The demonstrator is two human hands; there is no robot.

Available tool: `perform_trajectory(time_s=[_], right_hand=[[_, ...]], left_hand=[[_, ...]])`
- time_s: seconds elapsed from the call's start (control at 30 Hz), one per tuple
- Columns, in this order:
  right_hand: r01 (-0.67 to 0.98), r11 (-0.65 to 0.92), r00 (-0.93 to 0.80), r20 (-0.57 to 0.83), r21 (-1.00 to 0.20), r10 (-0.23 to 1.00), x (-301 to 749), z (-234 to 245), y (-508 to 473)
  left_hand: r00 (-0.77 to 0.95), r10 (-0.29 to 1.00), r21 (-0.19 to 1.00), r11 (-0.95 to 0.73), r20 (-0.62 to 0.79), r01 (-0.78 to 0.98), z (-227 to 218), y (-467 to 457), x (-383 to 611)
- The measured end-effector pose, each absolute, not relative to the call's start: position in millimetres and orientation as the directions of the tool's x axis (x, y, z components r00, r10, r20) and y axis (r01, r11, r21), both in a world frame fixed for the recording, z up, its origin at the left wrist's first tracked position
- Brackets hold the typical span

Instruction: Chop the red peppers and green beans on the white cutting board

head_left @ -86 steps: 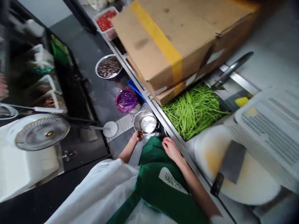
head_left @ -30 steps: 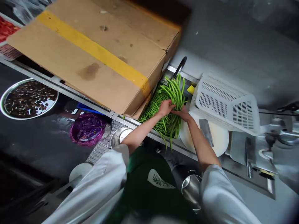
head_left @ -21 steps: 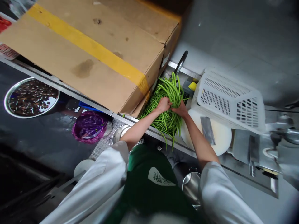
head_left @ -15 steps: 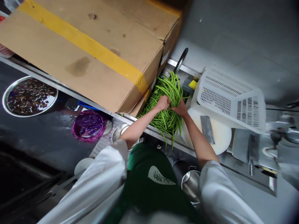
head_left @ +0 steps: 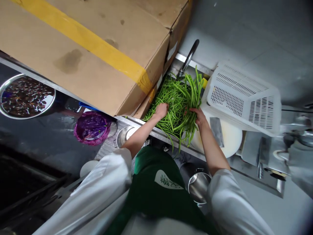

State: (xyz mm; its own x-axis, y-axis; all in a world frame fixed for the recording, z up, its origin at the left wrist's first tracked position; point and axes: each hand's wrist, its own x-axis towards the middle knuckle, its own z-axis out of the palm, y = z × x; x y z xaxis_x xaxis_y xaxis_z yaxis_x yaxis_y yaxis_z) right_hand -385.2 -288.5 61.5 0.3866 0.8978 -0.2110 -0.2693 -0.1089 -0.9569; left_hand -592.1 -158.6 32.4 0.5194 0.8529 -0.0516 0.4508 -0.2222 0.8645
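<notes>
Long green beans (head_left: 171, 98) lie in a tangled heap in the sink beside the cardboard box. A thick bunch of long green beans (head_left: 194, 94) is gripped in my right hand (head_left: 199, 116), at the heap's right side. Its upper ends rise towards the tap and its lower ends hang by the sink's front edge. My left hand (head_left: 161, 111) is closed at the left part of the heap, its fingers curled in against the beans. What those fingers hold, if anything, is hidden.
A large cardboard box (head_left: 97, 62) fills the upper left. Beyond the beans stands a tap (head_left: 190, 57). On the right are a white plastic basket (head_left: 261, 91), a round cutting board (head_left: 232, 140) and a cleaver (head_left: 216, 132). Low down sits a purple-lined bin (head_left: 91, 129).
My hands have moved apart. The left has left the bunch and gone leftwards over the heap; the right has shifted right with the beans. The view has shifted slightly.
</notes>
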Motion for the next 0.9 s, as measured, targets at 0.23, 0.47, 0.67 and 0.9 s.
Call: perform_trajectory(time_s=[0.23,0.47,0.67,0.9], right_hand=[[-0.229,-0.118,0.357,-0.196,-0.966,0.913,-382.8,63.5,-285.2],[-0.248,-0.113,0.37,-0.202,-0.962,0.907,-388.2,68.8,-297.4],[-0.248,-0.138,0.397,-0.231,-0.959,0.888,-390.5,82.1,-319.1],[-0.185,-0.149,0.464,-0.22,-0.971,0.858,-397.9,105.8,-353.8]], left_hand=[[0.573,0.817,0.81,-0.374,0.059,0.451,8.8,-195.7,-610.1],[0.969,0.248,0.808,-0.572,0.009,0.139,-64.4,-294.0,-622.2],[0.993,-0.013,0.541,-0.839,-0.117,0.052,-92.7,-304.8,-606.6],[0.979,0.19,0.766,-0.617,-0.079,0.181,-83.3,-302.6,-619.3]])
